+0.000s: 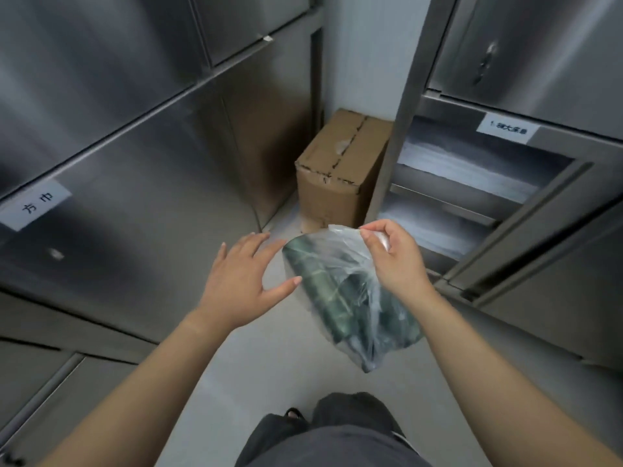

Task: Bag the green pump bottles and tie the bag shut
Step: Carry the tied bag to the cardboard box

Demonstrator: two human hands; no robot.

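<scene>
Steel cabinets (pixel 135 146) flank a grey floor (pixel 269 358); cardboard box (pixel 340 170) behind.

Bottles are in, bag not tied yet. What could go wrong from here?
1. Only the right hand pinches the clear bag by its top edge, so the weight of the green bottles could tear the film or slip the pinch.
2. The left hand is open, possibly barely touching the bag; the mouth looks untied, so a tilt might spill bottles.
</scene>
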